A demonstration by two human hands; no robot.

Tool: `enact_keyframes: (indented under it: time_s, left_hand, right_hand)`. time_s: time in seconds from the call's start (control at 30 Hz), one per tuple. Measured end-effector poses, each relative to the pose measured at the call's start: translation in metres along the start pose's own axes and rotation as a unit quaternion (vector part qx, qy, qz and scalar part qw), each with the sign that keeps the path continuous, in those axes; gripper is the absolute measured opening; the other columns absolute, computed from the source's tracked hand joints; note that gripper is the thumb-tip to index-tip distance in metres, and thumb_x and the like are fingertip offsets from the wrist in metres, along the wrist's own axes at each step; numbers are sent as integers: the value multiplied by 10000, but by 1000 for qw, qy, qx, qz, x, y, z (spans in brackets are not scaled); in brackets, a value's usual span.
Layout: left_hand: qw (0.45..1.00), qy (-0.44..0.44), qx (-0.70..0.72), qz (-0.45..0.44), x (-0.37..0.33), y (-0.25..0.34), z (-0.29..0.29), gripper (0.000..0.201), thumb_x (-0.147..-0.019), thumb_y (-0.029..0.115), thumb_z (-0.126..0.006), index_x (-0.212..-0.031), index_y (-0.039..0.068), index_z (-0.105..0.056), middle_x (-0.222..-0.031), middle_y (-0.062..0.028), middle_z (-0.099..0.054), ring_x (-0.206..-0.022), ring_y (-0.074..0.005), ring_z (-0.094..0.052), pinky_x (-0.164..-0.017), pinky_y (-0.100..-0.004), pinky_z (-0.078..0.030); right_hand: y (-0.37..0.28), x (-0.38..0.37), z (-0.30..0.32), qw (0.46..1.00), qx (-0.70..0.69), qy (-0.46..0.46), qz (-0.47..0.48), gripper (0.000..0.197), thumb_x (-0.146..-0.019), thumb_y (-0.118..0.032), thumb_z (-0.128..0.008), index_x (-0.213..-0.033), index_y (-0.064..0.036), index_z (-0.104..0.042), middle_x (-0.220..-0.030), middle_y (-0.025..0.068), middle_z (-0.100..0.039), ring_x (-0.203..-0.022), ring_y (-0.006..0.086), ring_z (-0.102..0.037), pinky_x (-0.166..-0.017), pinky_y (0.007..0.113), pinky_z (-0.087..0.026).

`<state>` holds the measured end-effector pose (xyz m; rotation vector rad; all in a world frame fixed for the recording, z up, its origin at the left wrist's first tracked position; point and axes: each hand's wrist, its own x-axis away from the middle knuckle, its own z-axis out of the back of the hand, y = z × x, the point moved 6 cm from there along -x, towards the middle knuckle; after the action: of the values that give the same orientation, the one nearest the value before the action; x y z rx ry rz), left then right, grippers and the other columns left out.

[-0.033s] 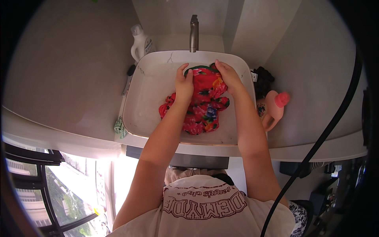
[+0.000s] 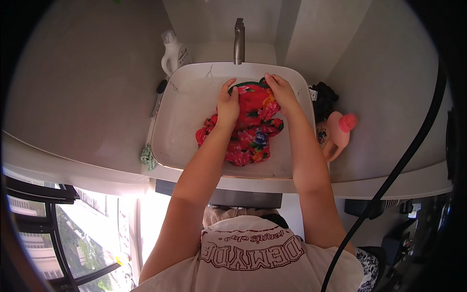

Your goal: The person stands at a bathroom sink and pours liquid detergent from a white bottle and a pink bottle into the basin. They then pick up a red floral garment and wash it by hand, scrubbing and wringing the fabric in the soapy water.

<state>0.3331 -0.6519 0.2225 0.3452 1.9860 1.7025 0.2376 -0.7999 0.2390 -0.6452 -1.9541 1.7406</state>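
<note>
A red floral garment (image 2: pixel 251 104) with dark green trim is bunched in the white sink basin (image 2: pixel 180 131). Its upper edge is stretched between my two hands. On the left side, my left hand (image 2: pixel 227 104) grips the trimmed edge, thumb on top of the cloth. My right hand (image 2: pixel 282 94) pinches the opposite end of that edge, fingers partly hidden behind the fabric. The lower part of the garment lies crumpled on the basin floor, partly covered by my left forearm.
A metal faucet (image 2: pixel 239 44) stands behind the basin. To the left are a white jug (image 2: pixel 171 54), a dark-handled brush (image 2: pixel 158 97) and a green cloth (image 2: pixel 148 156). A black bundle (image 2: pixel 325 100) and a pink bottle (image 2: pixel 336 134) sit on the right. A black cable (image 2: pixel 396 175) crosses the right side.
My left hand has shifted very slightly to the right with the garment's edge. Otherwise the scene looks the same.
</note>
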Motion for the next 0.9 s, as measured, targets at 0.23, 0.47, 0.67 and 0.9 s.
enact_keyframes:
  time_s: [0.23, 0.47, 0.67, 0.9]
  left_hand:
    - [941, -24, 196, 277, 17, -23, -2, 338, -949, 336, -423, -1067, 56, -572, -1016, -61, -610, -925, -177, -555, -832, -285, -419]
    - [920, -34, 190, 341, 40, -4, -8, 382, -925, 379, -447, -1121, 70, -556, -1114, -62, -588, -999, -179, -541, -873, -310, -405]
    - [918, -101, 177, 341, 38, -4, -24, 401, -930, 340, -466, -1171, 22, -509, -1149, -78, -582, -1082, -203, -544, -917, -371, -440]
    - [883, -132, 350, 283, 18, -9, -20, 425, -943, 401, -456, -1143, 31, -516, -1071, -95, -590, -992, -198, -573, -879, -341, -454]
  right_hand:
    - [-48, 66, -95, 857, 338, -23, 388, 391, -830, -393, -600, -627, -61, -561, -575, 118, -543, -532, 313, -528, -507, 385, -419]
    - [-37, 52, -103, 820, 411, 29, 398, 377, -854, -325, -576, -590, -58, -539, -590, 125, -552, -549, 318, -545, -523, 401, -436]
    - [-9, 9, -44, 841, 509, 91, 158, 342, -879, -367, -531, -774, -48, -597, -730, 163, -615, -711, 342, -590, -639, 430, -461]
    - [-12, 23, -51, 927, 219, -84, 292, 549, -846, -338, -605, -1313, -104, -436, -1167, 160, -584, -1092, 293, -552, -928, 341, -414]
